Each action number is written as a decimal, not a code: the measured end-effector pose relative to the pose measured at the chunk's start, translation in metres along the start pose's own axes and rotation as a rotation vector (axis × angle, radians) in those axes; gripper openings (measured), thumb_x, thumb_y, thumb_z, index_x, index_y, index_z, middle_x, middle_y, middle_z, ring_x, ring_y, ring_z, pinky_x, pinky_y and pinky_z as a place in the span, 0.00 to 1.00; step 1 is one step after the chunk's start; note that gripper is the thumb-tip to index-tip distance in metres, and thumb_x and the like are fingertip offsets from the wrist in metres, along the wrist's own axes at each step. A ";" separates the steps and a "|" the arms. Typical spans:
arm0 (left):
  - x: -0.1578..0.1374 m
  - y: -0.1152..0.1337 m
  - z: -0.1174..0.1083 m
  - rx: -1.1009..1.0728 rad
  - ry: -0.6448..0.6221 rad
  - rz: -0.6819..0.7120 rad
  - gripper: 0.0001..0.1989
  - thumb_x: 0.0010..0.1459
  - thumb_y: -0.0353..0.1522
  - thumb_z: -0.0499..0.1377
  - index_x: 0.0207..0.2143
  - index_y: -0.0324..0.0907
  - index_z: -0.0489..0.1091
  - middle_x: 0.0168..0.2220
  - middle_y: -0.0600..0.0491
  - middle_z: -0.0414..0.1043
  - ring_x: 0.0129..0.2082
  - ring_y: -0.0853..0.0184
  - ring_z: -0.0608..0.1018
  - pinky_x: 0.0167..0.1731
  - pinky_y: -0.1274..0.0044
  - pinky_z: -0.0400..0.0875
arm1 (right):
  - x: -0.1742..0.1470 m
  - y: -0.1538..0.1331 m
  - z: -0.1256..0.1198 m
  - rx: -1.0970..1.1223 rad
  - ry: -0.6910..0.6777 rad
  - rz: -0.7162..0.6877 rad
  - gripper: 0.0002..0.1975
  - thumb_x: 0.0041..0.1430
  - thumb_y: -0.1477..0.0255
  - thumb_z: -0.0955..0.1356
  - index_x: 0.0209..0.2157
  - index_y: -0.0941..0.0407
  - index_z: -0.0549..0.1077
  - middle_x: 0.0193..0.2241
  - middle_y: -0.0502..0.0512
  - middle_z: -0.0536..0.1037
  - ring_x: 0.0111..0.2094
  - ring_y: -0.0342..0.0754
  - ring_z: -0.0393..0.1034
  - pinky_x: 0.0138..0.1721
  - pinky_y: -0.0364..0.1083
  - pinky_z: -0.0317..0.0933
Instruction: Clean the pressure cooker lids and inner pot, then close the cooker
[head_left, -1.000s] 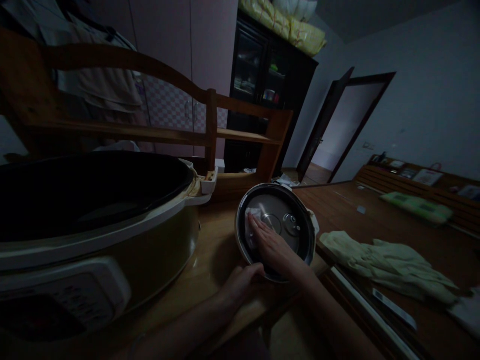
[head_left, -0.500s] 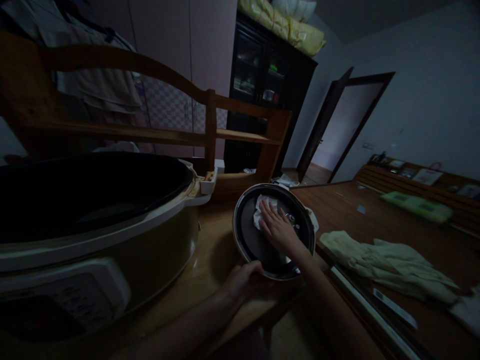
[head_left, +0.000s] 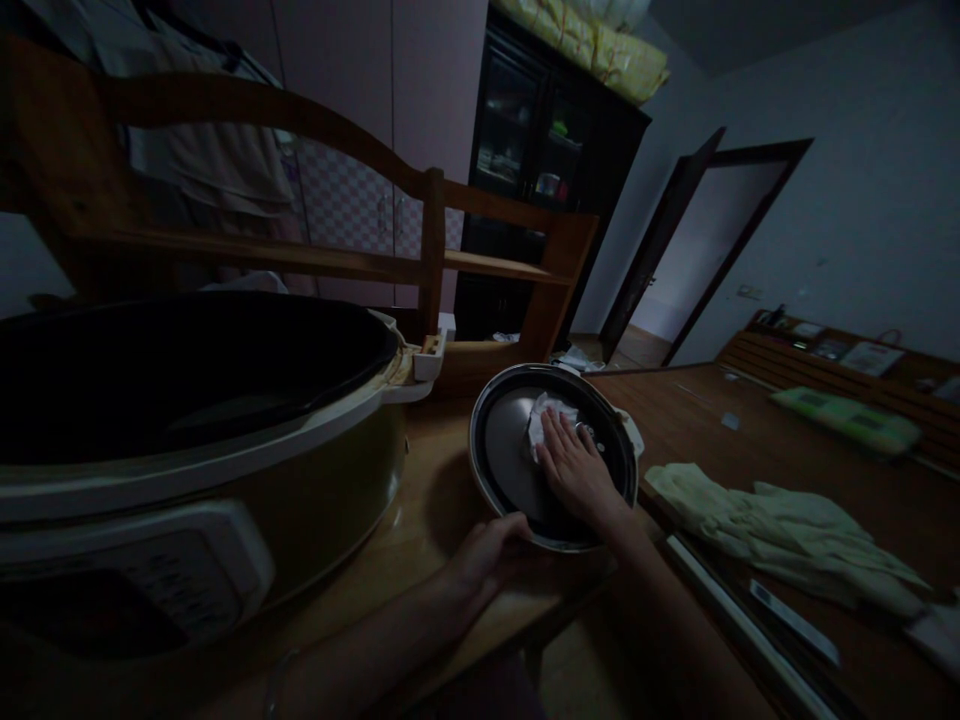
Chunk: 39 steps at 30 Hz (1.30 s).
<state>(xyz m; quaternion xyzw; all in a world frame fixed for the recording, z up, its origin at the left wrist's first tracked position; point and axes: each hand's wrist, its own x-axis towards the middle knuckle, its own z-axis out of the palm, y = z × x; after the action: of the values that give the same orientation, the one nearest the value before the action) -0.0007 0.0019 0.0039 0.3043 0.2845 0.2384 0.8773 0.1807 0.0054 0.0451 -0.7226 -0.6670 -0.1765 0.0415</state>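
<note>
A round cooker lid (head_left: pixel 510 450) rests inner side up on the wooden desk, its dark metal inside facing me. My left hand (head_left: pixel 484 560) grips its near rim, thumb on top and the other fingers hidden underneath. With fingers laid fairly flat, my right hand (head_left: pixel 576 465) presses a crumpled white tissue (head_left: pixel 541 415) against the lid's inner surface, next to small metal fittings. To the left stands a large electric cooker (head_left: pixel 330 500), uncovered, with a dark inner pot (head_left: pixel 225 350) and a control panel (head_left: pixel 165 590) on its front.
A wooden shelf rail (head_left: pixel 337 262) runs behind the cooker and lid. At the right, a wooden surface (head_left: pixel 675 410) holds a pale green cloth (head_left: pixel 772 515), a remote control (head_left: pixel 795 622) and a green packet (head_left: pixel 847 418). A dark cabinet (head_left: pixel 525 150) and an open door (head_left: pixel 664 240) are farther back.
My right hand and the tissue have slid a little to the right and down across the lid. My left hand keeps its hold on the rim. The view has shifted slightly.
</note>
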 end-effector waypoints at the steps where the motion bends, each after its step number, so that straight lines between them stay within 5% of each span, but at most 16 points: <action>1: 0.000 0.000 0.000 0.003 0.002 -0.001 0.06 0.45 0.27 0.59 0.26 0.34 0.75 0.32 0.44 0.79 0.33 0.63 0.79 0.41 0.70 0.75 | -0.002 0.001 0.000 -0.008 0.005 -0.006 0.28 0.72 0.66 0.51 0.69 0.62 0.47 0.69 0.60 0.46 0.70 0.53 0.39 0.67 0.59 0.39; 8: -0.001 0.002 0.003 0.030 0.004 0.008 0.07 0.44 0.27 0.59 0.27 0.33 0.76 0.33 0.44 0.79 0.33 0.64 0.79 0.41 0.71 0.75 | -0.014 0.009 -0.001 -0.092 -0.003 -0.063 0.29 0.68 0.74 0.53 0.68 0.67 0.50 0.69 0.65 0.49 0.69 0.54 0.44 0.67 0.61 0.37; 17: -0.001 0.000 0.003 0.061 -0.004 0.018 0.09 0.42 0.29 0.60 0.27 0.33 0.76 0.30 0.46 0.78 0.32 0.65 0.78 0.39 0.73 0.75 | -0.027 0.024 0.010 -0.206 0.054 -0.110 0.38 0.55 0.86 0.57 0.68 0.67 0.47 0.66 0.69 0.56 0.67 0.56 0.52 0.63 0.61 0.51; 26: -0.002 -0.002 0.003 0.141 -0.016 0.012 0.11 0.43 0.31 0.60 0.27 0.32 0.77 0.30 0.45 0.79 0.33 0.64 0.79 0.40 0.73 0.75 | -0.030 0.006 0.000 -0.242 -0.022 -0.029 0.29 0.54 0.88 0.57 0.58 0.77 0.65 0.56 0.80 0.69 0.56 0.61 0.69 0.60 0.55 0.59; 39: -0.003 -0.003 0.004 0.164 -0.026 0.030 0.13 0.42 0.31 0.60 0.29 0.31 0.77 0.32 0.43 0.79 0.33 0.63 0.78 0.40 0.71 0.75 | 0.010 0.037 0.011 -0.203 0.159 -0.086 0.32 0.59 0.85 0.55 0.66 0.73 0.52 0.63 0.78 0.60 0.64 0.62 0.56 0.63 0.59 0.55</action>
<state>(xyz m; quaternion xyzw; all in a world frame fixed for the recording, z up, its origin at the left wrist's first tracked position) 0.0008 -0.0033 0.0060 0.3823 0.2869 0.2237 0.8494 0.2197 0.0143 0.0446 -0.6775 -0.6708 -0.3014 0.0135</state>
